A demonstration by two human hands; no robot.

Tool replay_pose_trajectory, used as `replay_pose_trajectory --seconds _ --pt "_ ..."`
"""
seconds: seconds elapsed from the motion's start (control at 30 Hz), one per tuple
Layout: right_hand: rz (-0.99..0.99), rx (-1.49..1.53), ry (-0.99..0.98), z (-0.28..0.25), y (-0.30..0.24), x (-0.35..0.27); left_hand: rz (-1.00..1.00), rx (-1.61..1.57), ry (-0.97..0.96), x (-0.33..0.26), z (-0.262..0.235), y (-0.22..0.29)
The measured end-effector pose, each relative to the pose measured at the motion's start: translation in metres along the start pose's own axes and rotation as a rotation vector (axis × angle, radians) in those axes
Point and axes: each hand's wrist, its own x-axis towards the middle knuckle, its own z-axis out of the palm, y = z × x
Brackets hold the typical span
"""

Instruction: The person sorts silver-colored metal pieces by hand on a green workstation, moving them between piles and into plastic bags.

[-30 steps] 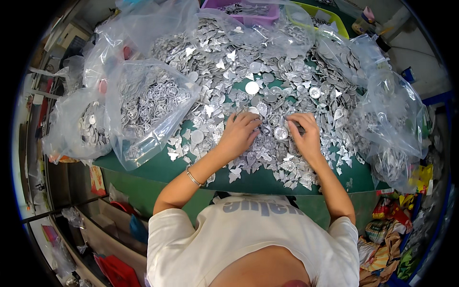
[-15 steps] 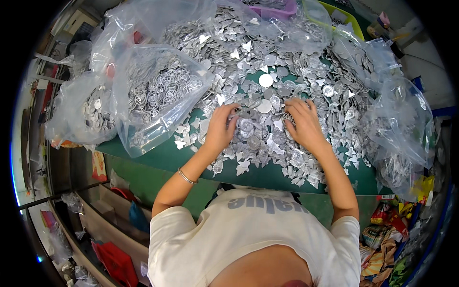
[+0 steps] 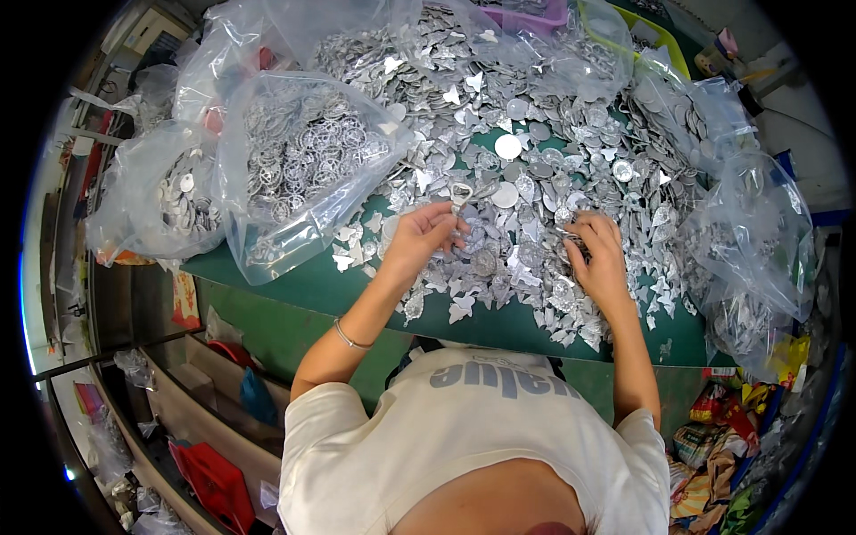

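A broad heap of small silver metal pieces point(image 3: 526, 259), flat discs, rosettes and leaf-like shapes among them, spreads over the green table. My left hand point(image 3: 424, 235) pinches a small silver metal piece with an open loop point(image 3: 460, 193) at its upper end, just above the heap. Its lower part is hidden by my fingers. My right hand point(image 3: 598, 259) lies at the heap's right side, fingers curled in over some pieces; what they grip, if anything, is hidden. A plain bright disc point(image 3: 507, 147) lies beyond both hands.
A clear plastic bag of openwork round pieces point(image 3: 312, 160) lies left of my hands, with a smaller bag point(image 3: 183, 209) beyond it. More filled bags point(image 3: 744, 241) stand at the right. Purple point(image 3: 535, 18) and lime-green bins point(image 3: 673, 53) sit at the back. Drawers point(image 3: 218, 401) stand lower left.
My left hand has lifted slightly and now holds up the looped metal piece. My right hand has shifted right and a little nearer, its fingers curling more. The whole view has moved slightly.
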Motion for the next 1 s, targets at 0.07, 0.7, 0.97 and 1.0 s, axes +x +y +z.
replay_pose_trajectory --seconds 0.07,0.7,0.97,1.0 --pt "0.050 -0.022 -0.006 -0.008 0.001 -0.003 0.000 0.034 -0.019 -0.002 0.005 0.000" --pt "0.329 0.392 -0.197 -0.019 -0.045 -0.026 0.035 0.450 -0.437 -0.012 0.082 0.000" --pt "0.794 0.905 -0.042 -0.060 -0.017 -0.069 0.648 1.333 -0.281 0.000 0.077 -0.011" --pt "0.814 0.909 0.013 -0.076 -0.013 -0.075 0.653 1.394 -0.274 -0.001 0.069 -0.025"
